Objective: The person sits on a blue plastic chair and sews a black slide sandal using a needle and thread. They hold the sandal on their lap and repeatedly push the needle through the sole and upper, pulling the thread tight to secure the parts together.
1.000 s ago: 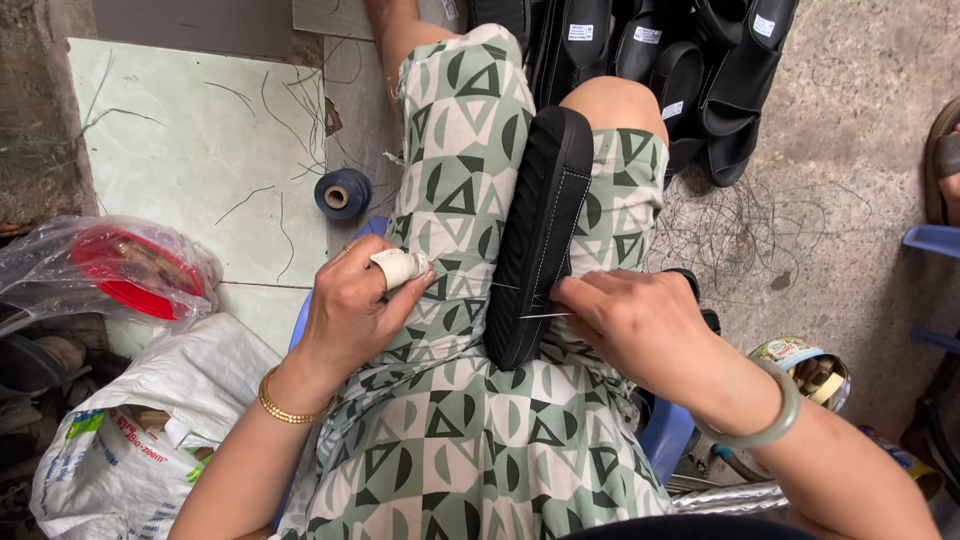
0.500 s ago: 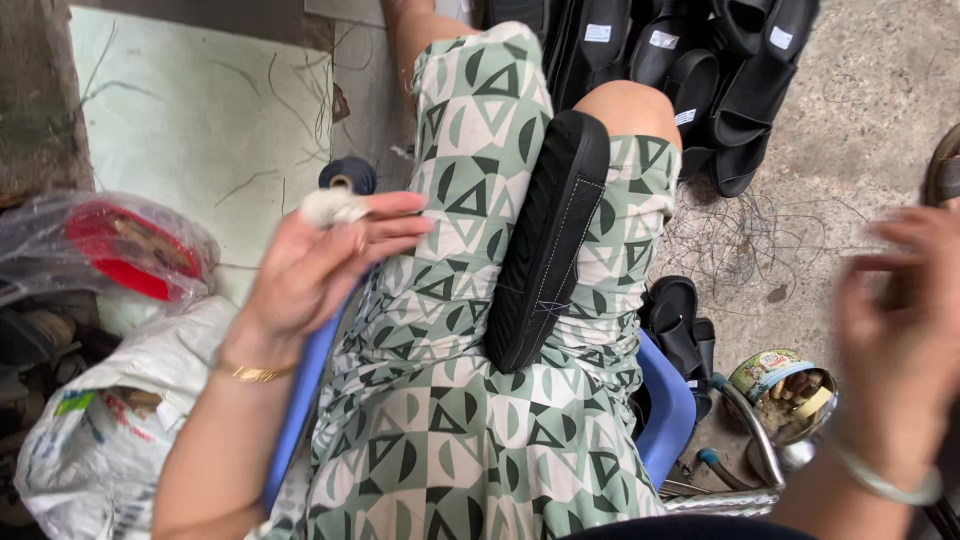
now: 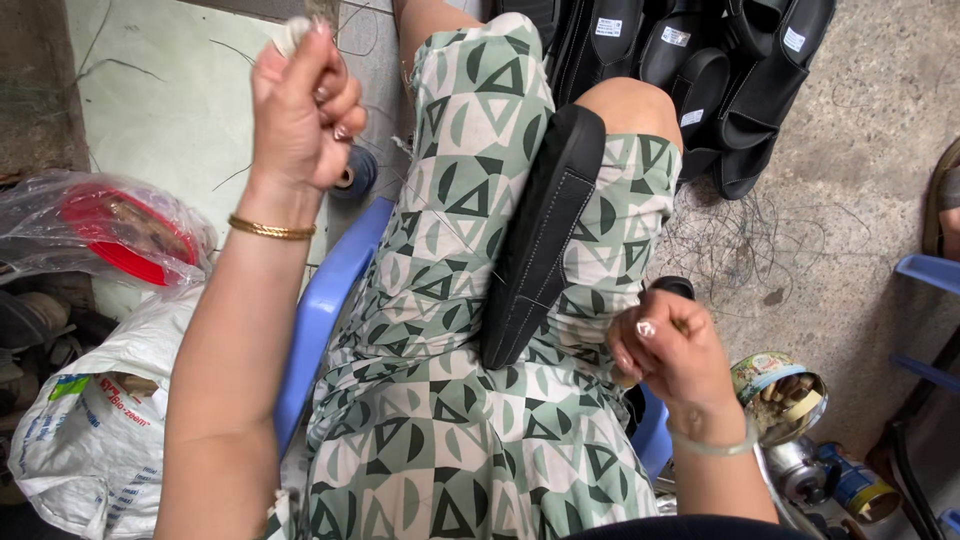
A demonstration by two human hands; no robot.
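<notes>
A black sandal sole [image 3: 545, 235] with stitched edges lies clamped between my knees, on green patterned cloth. My left hand [image 3: 300, 105] is raised high at the upper left, fingers closed, pulling a thin thread taut from the sole; a white wrap covers one fingertip and a gold bangle circles the wrist. My right hand [image 3: 665, 345] is low at the right of the sole, fingers closed around a small black-handled tool. A pale bangle sits on that wrist.
A blue plastic stool [image 3: 325, 310] is under me. Several black sandals [image 3: 700, 70] are piled at the top. A thread spool [image 3: 355, 172] stands by the left knee. A red-lidded container in a clear bag [image 3: 115, 235], a white sack [image 3: 90, 430] and an open tin [image 3: 780, 390] lie around.
My left hand has risen up and away from the lap, drawing the thread out. My right hand swung out to the right, then came back down beside the sole.
</notes>
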